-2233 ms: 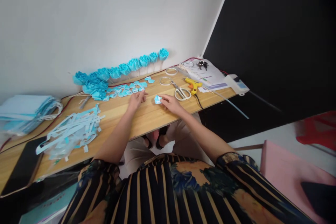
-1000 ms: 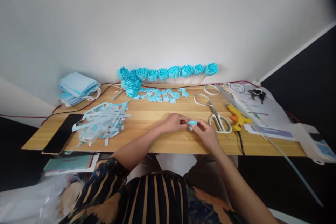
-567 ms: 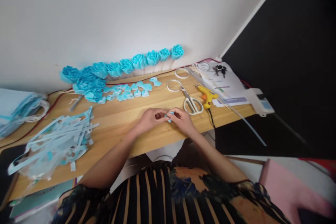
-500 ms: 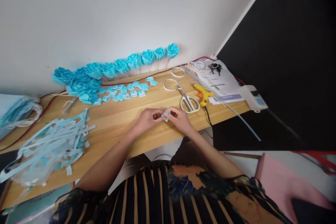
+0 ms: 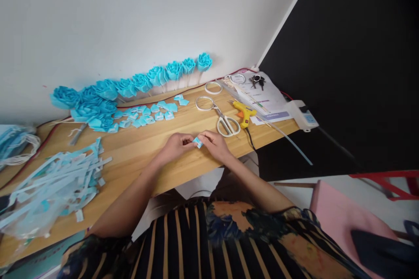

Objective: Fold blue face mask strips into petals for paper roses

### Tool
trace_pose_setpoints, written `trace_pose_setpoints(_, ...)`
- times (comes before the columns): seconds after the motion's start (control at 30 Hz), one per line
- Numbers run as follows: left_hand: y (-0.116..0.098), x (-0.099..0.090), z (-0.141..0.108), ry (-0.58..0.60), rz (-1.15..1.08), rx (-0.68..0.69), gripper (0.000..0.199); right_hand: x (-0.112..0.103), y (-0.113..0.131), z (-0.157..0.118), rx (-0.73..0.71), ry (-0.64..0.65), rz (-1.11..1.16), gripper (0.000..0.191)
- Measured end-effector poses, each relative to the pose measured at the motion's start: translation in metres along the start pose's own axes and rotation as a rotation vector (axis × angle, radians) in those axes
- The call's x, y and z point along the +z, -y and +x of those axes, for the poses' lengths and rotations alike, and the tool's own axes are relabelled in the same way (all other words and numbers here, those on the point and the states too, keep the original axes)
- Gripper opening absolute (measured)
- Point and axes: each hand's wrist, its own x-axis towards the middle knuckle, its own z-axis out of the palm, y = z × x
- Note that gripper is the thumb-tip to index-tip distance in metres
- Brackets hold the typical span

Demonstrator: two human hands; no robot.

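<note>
Between my fingertips is a small folded piece of light blue material (image 5: pixel 198 141), paper or fabric, I cannot tell which. My left hand (image 5: pixel 176 146) pinches its left side, and my right hand (image 5: pixel 214 144) grips its right and upper edge. Both hands hover over the front part of the wooden table (image 5: pixel 137 144). Just beyond the right hand lie scissors (image 5: pixel 225 123) with pale handles. Several similar folded blue pieces (image 5: pixel 147 119) are scattered behind my hands, in front of blue artificial roses (image 5: pixel 157 76) leaning on the wall.
A yellow glue gun (image 5: pixel 245 113) with a black cord lies right of the scissors. Rolls of tape (image 5: pixel 213 88), keys (image 5: pixel 257 81), printed paper (image 5: pixel 275 117) and a white power strip (image 5: pixel 303 116) are farther right. Cut blue strips (image 5: pixel 62 183) heap at left.
The view has shifted slightly, so everything sits further left. My fingers have moved a little on the blue piece, and more of it shows between them now.
</note>
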Motion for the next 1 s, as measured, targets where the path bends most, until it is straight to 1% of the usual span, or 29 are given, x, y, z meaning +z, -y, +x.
trace_pose_setpoints(0.3,0.007,-0.001,0.001,-0.005,-0.050,-0.007,0.032,0.000,0.001,0.000,-0.039,-0.022,-0.018,0.030)
trace_pose_setpoints(0.63,0.004,-0.006,-0.001,-0.006,-0.151,-0.026,0.035,0.000,0.002,-0.002,-0.022,-0.051,-0.023,0.029)
trace_pose_setpoints(0.8,0.001,-0.009,-0.001,-0.028,-0.146,-0.003,0.037,-0.002,0.007,-0.003,0.018,-0.086,-0.035,0.031)
trace_pose_setpoints(1.0,-0.001,-0.012,0.000,-0.088,-0.246,-0.016,0.039,-0.001,0.004,-0.001,0.039,-0.076,0.005,0.032)
